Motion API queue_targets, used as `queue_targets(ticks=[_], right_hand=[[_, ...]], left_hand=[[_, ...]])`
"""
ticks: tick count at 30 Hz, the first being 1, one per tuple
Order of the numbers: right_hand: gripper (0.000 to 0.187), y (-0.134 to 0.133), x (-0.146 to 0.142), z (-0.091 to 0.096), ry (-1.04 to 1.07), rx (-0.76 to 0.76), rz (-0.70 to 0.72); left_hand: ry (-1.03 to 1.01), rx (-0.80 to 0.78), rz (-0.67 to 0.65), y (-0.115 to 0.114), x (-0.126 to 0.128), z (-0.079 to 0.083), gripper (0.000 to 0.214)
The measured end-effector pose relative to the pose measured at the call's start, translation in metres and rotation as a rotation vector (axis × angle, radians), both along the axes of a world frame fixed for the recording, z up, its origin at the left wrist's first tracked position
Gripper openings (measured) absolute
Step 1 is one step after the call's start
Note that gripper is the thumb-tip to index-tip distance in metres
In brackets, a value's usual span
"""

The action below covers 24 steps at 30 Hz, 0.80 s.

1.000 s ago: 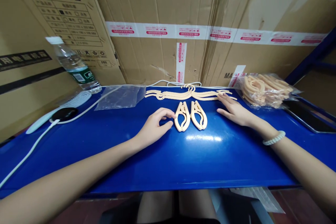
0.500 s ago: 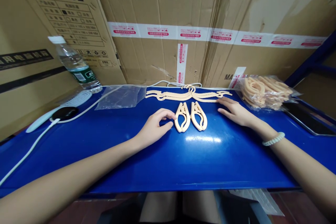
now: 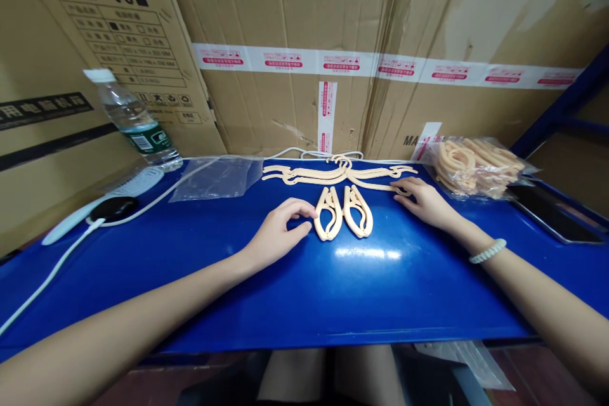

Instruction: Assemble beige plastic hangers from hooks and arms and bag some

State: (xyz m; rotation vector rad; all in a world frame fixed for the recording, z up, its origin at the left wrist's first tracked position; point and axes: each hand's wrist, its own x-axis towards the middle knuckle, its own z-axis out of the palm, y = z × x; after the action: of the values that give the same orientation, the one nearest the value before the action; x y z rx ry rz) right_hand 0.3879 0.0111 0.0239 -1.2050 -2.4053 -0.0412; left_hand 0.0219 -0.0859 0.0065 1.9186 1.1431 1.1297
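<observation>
Two folded beige plastic hangers lie side by side on the blue table [image 3: 285, 304], a left one [image 3: 328, 237] and a right one [image 3: 365, 233]. My left hand [image 3: 281, 231] is beside the left one, thumb and fingers apart, its fingertips at or very near the hanger's edge. Behind them several unfolded hangers [image 3: 318, 173] are stacked with their hooks toward the boxes. The right arm of the closest unfolded hanger [image 3: 373, 186] slants out from the stack. My right hand [image 3: 423, 203] has its thumb and fingers around that arm's end, which they partly cover.
A clear bag of folded hangers [image 3: 476, 165] lies at the right, beside a dark phone or tablet [image 3: 556, 216]. A flat plastic bag [image 3: 214, 179], a water bottle [image 3: 137, 120], a black charging puck [image 3: 113, 208] and white cable are at the left. Cardboard boxes [image 3: 285, 108] wall the back.
My right hand has closed its fingers around the end of the closest unfolded hanger's arm. My left hand stays beside the left folded hanger. The view has shifted slightly.
</observation>
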Motion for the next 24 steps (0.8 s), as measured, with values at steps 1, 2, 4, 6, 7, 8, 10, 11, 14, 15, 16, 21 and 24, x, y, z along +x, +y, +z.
queue_targets(ticks=[1,2,4,6,7,8,10,11,14,15,16,21,24], right_hand=[[0.036,0.001,0.000,-0.001,0.001,0.001,-0.004],[0.036,0.001,0.000,-0.002,0.002,0.003,-0.006],[0.036,0.001,0.001,-0.002,0.008,0.007,-0.008],[0.035,0.001,0.000,-0.002,0.016,0.011,-0.001],[0.034,0.001,0.000,-0.001,0.020,0.013,0.005],[0.034,0.001,-0.001,-0.001,0.023,0.013,0.013],[0.031,0.000,-0.002,0.001,0.028,0.014,0.027],[0.030,0.000,-0.003,0.001,0.029,0.015,0.033],[0.027,0.000,-0.005,0.003,0.035,0.020,0.038],[0.026,0.000,-0.006,0.003,0.040,0.022,0.036],[0.025,-0.001,-0.007,0.003,0.045,0.023,0.033],[0.022,-0.005,-0.010,0.008,0.073,0.012,-0.018],[0.019,-0.009,-0.011,0.012,0.100,0.020,-0.047]], left_hand=[[-0.005,-0.003,0.001,0.000,0.000,0.000,0.016],[-0.010,-0.006,0.002,0.000,0.000,-0.001,0.016],[-0.019,-0.013,0.009,0.000,0.001,-0.001,0.016],[-0.022,-0.019,0.018,0.000,0.001,-0.002,0.016],[-0.022,-0.020,0.020,0.000,0.001,-0.002,0.016],[-0.024,-0.021,0.021,0.000,0.001,-0.002,0.016],[-0.039,-0.023,0.026,0.001,0.000,-0.003,0.016],[-0.049,-0.025,0.032,0.001,0.000,-0.003,0.016],[-0.083,-0.030,0.059,0.002,-0.001,-0.004,0.016],[-0.096,-0.031,0.067,0.002,-0.001,-0.003,0.016],[-0.111,-0.034,0.074,0.002,-0.001,-0.003,0.016],[-0.172,-0.073,0.089,-0.001,0.001,0.002,0.018],[-0.170,-0.095,0.104,-0.003,0.002,0.005,0.021]])
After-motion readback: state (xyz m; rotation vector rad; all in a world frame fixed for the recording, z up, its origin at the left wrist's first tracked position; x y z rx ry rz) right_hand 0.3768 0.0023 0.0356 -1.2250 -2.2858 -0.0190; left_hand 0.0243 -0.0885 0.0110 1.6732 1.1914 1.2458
